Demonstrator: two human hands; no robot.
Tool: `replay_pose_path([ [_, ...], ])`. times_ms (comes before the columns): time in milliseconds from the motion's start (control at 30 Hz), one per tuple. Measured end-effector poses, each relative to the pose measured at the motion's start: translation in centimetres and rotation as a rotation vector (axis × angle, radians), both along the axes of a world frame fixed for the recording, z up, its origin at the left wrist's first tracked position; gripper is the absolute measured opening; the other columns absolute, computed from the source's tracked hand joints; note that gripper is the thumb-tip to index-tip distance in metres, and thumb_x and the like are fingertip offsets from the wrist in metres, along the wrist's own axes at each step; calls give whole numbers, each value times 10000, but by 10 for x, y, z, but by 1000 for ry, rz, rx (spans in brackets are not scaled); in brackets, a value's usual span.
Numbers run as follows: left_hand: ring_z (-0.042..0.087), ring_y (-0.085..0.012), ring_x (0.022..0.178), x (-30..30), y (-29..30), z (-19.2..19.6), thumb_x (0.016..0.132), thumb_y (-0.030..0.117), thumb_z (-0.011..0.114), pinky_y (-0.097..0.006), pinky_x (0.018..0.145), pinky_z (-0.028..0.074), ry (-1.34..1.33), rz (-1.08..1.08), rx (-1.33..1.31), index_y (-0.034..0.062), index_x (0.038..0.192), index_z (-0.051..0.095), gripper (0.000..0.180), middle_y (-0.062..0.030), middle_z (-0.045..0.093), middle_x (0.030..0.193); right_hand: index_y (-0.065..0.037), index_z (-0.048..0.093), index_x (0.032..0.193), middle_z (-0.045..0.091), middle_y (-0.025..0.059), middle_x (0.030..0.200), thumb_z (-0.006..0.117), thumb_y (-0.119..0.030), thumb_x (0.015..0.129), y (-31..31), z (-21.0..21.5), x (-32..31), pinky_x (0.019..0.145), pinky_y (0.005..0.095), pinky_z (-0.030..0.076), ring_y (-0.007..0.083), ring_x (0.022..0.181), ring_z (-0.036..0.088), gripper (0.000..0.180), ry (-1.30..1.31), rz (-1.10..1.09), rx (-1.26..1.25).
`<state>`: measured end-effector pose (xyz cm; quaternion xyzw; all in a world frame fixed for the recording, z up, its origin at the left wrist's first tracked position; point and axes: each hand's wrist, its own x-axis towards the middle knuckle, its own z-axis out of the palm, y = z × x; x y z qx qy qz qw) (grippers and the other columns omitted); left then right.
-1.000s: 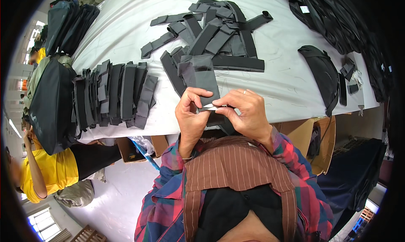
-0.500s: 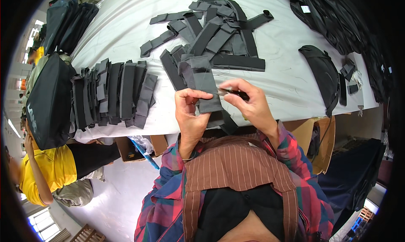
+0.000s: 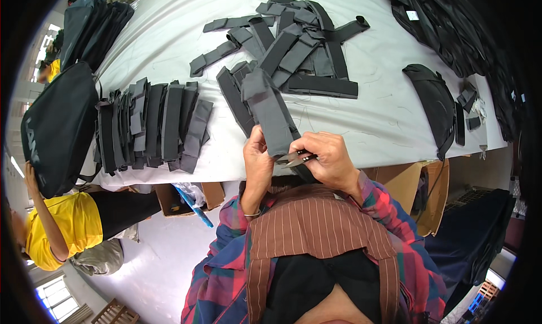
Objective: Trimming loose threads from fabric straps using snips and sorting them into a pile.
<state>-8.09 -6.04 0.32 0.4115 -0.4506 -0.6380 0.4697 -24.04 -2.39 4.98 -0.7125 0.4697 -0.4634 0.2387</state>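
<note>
A dark grey fabric strip point(image 3: 270, 112) lies lengthwise in front of me, its near end raised at the table's edge. My left hand point(image 3: 258, 163) pinches that end from the left side. In my right hand point(image 3: 332, 159) is a pair of thread snips point(image 3: 291, 159), its blades pointing left at the strip's near end. Whether the blades touch the cloth I cannot tell. Beyond the hands, more grey strips point(image 3: 293, 55) lie in a loose heap. To the left, several strips point(image 3: 172, 123) are lined up side by side.
A black curved fabric piece point(image 3: 427, 98) and a phone-like black slab point(image 3: 460, 125) lie at the right. Dark garments or bags point(image 3: 435, 30) cover the far right. At the left, a co-worker in a yellow shirt point(image 3: 73, 228) holds a black bag point(image 3: 59, 132). Cardboard boxes point(image 3: 435, 197) stand below the table.
Both hands have come nearer to me, and the snips moved from the strip's side to its near end. The strip's far end has turned. The co-worker's black bag has shifted left.
</note>
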Motion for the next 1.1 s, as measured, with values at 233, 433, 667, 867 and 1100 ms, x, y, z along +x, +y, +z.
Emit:
replay_pose_path([
  [233,566,-123,989,9,7,26,903,31,468,-231,862,437,662,-310,261,-37,1202,512,310,-77,583,1136,-91,605,812,576,31,660,616,40,614,0,-1,-2,546,324,383,229,584,557,238,66,-38,-23],
  [433,570,-133,1000,6,7,20,902,34,485,-257,893,440,295,-164,139,-38,1218,495,324,-84,594,1129,-107,644,848,595,26,680,663,-19,642,4,4,-10,558,320,381,211,581,556,225,76,-38,-21],
  [667,571,-119,984,8,6,28,894,27,503,-257,869,457,283,-201,226,-22,1225,499,335,-76,601,1120,-125,683,888,588,18,690,750,-135,689,0,12,-29,614,308,354,206,625,523,210,192,-228,-64],
  [867,573,-104,966,6,8,29,896,34,516,-249,838,471,280,-249,216,-22,1215,506,324,-72,598,1120,-136,684,861,544,15,635,749,-138,696,-5,9,-25,574,323,321,205,587,481,177,270,-257,-157],
  [1100,585,-92,905,3,10,31,886,-10,548,-218,788,484,183,-205,185,-50,1180,533,297,-70,616,1071,-136,664,823,610,-14,707,724,-176,740,-5,10,-24,591,309,362,182,613,544,110,134,-238,-38],
])
